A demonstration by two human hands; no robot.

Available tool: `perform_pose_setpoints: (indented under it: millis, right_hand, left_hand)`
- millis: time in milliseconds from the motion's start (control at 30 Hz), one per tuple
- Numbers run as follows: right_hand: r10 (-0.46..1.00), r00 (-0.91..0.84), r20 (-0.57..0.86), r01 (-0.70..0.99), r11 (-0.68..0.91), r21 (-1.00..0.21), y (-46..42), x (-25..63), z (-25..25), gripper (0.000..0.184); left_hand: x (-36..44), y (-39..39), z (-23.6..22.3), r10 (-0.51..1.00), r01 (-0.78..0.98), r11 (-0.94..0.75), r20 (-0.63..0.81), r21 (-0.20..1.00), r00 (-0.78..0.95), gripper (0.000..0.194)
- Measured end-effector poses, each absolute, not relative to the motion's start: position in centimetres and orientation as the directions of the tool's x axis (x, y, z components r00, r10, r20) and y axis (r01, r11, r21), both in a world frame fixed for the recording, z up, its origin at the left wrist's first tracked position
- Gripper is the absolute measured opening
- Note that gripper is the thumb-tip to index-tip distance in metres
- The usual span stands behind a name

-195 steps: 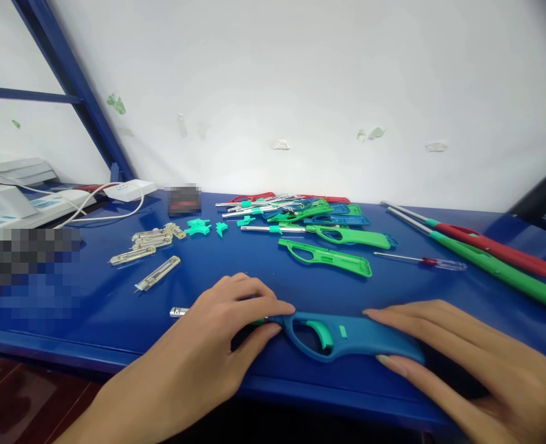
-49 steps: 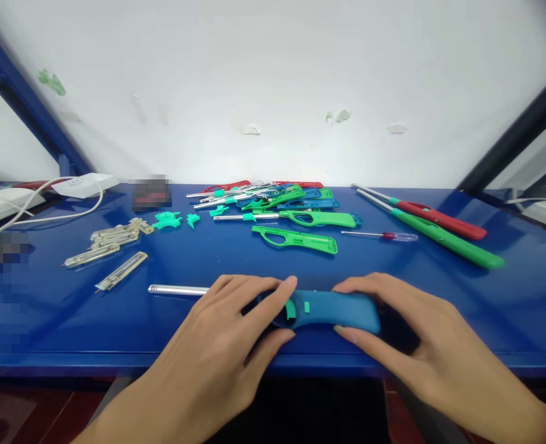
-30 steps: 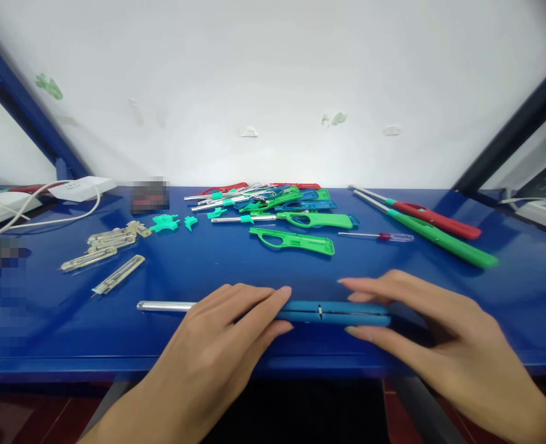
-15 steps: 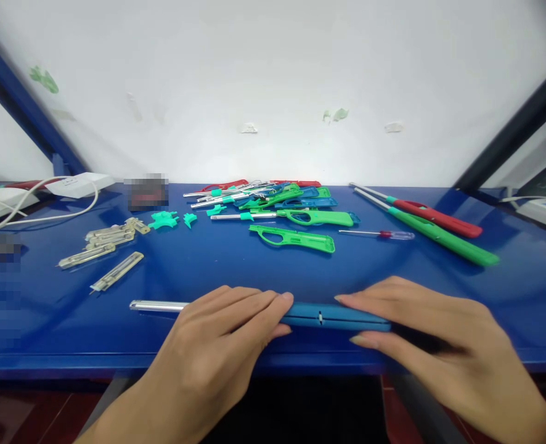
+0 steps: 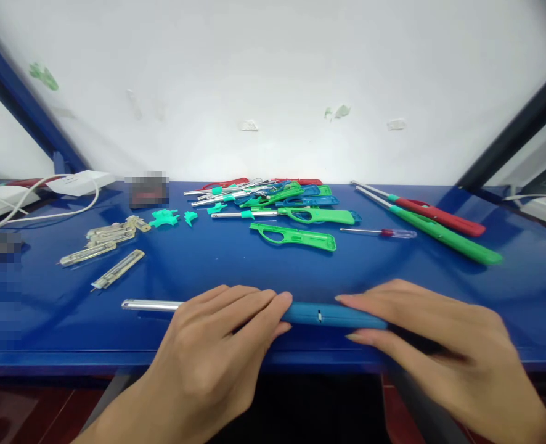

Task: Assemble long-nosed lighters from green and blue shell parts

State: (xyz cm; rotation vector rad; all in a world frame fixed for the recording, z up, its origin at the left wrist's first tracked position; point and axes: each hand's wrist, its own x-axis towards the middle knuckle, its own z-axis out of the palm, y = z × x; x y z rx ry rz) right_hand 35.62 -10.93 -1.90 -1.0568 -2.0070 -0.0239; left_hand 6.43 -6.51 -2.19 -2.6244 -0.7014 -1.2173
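Blue surface (image 5: 199, 265), white wall (image 5: 273, 68) behind. Near the front edge, long axis left to right: one blue lighter (image 5: 338, 316), tube (image 5: 150, 305) leftward, gripped mid-length by left hand (image 5: 222, 345), handle end pinched by right hand (image 5: 458, 345). Beyond: one screwdriver (image 5: 388, 233), one red lighter (image 5: 453, 219), one green lighter (image 5: 458, 240), one separate green shell (image 5: 307, 238); tangled parts (image 5: 286, 196), uncountable.

The lighter handle (image 5: 317, 315) is blue, its tube (image 5: 150, 305) silver, the table (image 5: 217, 268) deep blue.
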Motion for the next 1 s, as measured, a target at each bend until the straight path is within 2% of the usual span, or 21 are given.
perform_pose_setpoints:
  millis: [133,300,500,667,800,933,1000]
  right_hand:
    - [0.670,-0.272,0.691,0.674,0.645,-0.360,-11.0,35.6,-1.9,0.021]
    - [0.685,-0.290,0.669,0.701,0.627,-0.339,-11.1,35.4,-1.9,0.015]
    - [0.669,-0.422,0.612,0.695,0.672,-0.255,-11.1,35.2,-2.8,0.042]
    - [0.635,-0.439,0.635,0.691,0.691,-0.213,-11.0,35.2,-3.0,0.041]
    - [0.651,-0.408,0.640,0.689,0.680,-0.251,-11.0,35.4,-2.9,0.038]
    - [0.697,-0.345,0.629,0.718,0.627,-0.301,-11.1,35.6,-3.5,0.039]
    - [0.708,-0.318,0.630,0.732,0.606,-0.312,-11.0,35.6,-4.0,0.043]
  left_hand:
    - [6.9,-6.6,-2.0,0.416,0.521,-0.850,0.705,0.077,0.575,0.020]
    - [7.5,-6.2,-1.4,0.375,0.499,-0.867,0.677,0.013,0.634,0.026]
    - [8.2,-6.1,-1.1,0.323,0.466,-0.885,0.725,0.004,0.608,0.024]
    - [8.6,-6.2,-1.3,0.323,0.470,-0.883,0.730,0.004,0.602,0.023]
    - [7.6,-6.4,-0.8,0.375,0.469,-0.882,0.654,0.034,0.657,0.023]
    - [4.5,-6.3,0.1,0.507,0.548,-0.832,0.530,0.092,0.680,0.049]
    - [2.7,-6.0,0.3,0.601,0.624,-0.768,0.495,0.140,0.628,0.050]
